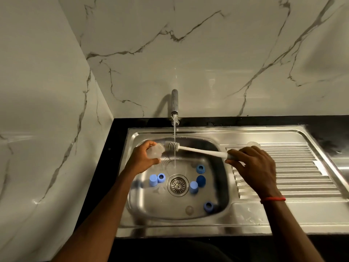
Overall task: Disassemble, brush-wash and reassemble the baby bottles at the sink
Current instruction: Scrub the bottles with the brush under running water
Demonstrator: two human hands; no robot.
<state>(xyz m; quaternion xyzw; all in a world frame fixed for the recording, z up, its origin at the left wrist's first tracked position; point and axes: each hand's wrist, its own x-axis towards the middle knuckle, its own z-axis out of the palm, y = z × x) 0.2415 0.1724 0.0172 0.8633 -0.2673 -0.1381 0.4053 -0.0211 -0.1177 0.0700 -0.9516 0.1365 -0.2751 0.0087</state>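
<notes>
My left hand (142, 156) grips a clear baby bottle (155, 150) over the left side of the steel sink (222, 186), its mouth turned to the right. My right hand (253, 165) holds the white handle of a bottle brush (200, 149). The grey bristle head (171, 145) sits just at the bottle's mouth, under the running water from the tap (174, 103). Several blue caps and collars lie in the basin, among them a light blue cap (153, 180), a collar (161, 177), a dark blue cap (201, 180) and another collar (208, 206).
A clear teat (189, 210) lies near the basin's front and the drain strainer (177, 185) is in the middle. Another clear piece (254, 144) rests at the top of the ribbed drainboard (283, 173). Marble walls stand behind and to the left; a black counter edges the sink.
</notes>
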